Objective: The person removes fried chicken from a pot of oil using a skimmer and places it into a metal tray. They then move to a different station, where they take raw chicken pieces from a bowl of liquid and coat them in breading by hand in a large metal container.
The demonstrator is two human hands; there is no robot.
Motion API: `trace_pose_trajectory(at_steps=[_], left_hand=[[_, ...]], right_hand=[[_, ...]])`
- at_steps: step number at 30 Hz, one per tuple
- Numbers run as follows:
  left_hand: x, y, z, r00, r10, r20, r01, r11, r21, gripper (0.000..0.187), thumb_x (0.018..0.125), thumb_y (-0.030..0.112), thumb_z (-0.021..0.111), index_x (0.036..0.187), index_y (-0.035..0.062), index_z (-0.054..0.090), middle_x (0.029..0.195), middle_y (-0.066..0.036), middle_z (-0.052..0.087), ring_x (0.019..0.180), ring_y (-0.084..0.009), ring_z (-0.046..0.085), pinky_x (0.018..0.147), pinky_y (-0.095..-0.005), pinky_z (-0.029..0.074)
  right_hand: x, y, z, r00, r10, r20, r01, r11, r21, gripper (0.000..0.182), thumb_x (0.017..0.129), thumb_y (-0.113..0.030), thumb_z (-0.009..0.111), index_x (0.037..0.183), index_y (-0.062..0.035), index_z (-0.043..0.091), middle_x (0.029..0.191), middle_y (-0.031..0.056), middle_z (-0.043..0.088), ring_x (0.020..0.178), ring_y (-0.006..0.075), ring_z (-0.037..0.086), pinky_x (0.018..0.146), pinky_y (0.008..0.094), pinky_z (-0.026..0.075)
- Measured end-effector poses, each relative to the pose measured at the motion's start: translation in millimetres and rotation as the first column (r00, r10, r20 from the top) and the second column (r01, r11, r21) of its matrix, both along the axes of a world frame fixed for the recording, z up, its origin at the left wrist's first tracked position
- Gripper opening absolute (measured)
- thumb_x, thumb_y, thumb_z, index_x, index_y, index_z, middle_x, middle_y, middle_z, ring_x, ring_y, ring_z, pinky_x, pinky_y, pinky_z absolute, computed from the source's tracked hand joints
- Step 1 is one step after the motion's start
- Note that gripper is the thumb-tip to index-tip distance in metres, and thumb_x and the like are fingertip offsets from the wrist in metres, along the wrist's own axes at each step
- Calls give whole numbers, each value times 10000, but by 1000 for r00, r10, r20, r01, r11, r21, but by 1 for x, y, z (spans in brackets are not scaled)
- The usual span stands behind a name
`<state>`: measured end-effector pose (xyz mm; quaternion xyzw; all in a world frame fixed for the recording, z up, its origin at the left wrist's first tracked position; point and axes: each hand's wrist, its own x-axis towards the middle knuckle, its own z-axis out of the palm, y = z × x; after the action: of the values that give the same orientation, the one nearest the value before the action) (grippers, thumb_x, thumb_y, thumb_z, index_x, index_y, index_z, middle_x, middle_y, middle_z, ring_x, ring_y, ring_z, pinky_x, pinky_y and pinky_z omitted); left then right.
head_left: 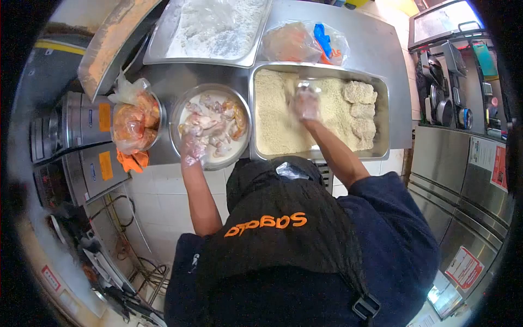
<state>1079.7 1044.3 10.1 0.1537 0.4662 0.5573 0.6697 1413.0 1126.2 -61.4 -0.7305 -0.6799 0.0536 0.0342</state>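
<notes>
My left hand (194, 148), in a clear plastic glove, reaches over the near left rim of a round metal bowl (175, 128). Its fingers close on a piece of raw chicken (202, 121) among several more in a milky white liquid. Motion smears my right hand (307, 103), gloved too, down at the pale breadcrumbs (272, 117) in a deep steel tray (388, 117); whether it holds anything I cannot tell. Along the tray's right side lie several crumb-coated pieces (360, 92).
Behind the bowl stands a tray of white flour (212, 30). A bag of crumbs (294, 43) lies behind the steel tray. To the left are a plastic-covered container of orange-tinted food (136, 122) and an orange cloth (133, 161). Pans (442, 111) fill a rack at right.
</notes>
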Motion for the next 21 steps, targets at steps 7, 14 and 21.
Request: trace_pose_trajectory(at_steps=[7, 14, 21], left_hand=[[-1, -11, -14, 993, 96, -72, -100, 994, -54, 518, 787, 193, 516, 1257, 27, 375, 1159, -135, 486, 1002, -257, 530, 829, -311, 461], [3, 15, -9, 983, 52, -178, -100, 956, -276, 530, 761, 172, 526, 1255, 44, 386, 1159, -121, 489, 992, -258, 538, 758, -344, 494], [1, 4, 10, 992, 67, -111, -98, 948, -302, 551, 703, 134, 545, 1227, 21, 418, 1132, -120, 509, 998, -248, 534, 782, -362, 490]], right_hand=[[2, -61, -11, 973, 220, -66, -207, 965, 163, 353, 811, -350, 459, 975, -63, 583, 1009, 152, 556, 1007, 304, 463, 858, 476, 338], [5, -8, -7, 986, 51, -158, -56, 998, -31, 427, 837, -416, 407, 1038, -67, 550, 1017, 165, 557, 1000, 316, 494, 865, 464, 342], [4, -25, -31, 985, 45, -169, -56, 996, -66, 471, 845, -448, 399, 1019, -48, 577, 1027, 163, 570, 1016, 323, 506, 895, 449, 345]])
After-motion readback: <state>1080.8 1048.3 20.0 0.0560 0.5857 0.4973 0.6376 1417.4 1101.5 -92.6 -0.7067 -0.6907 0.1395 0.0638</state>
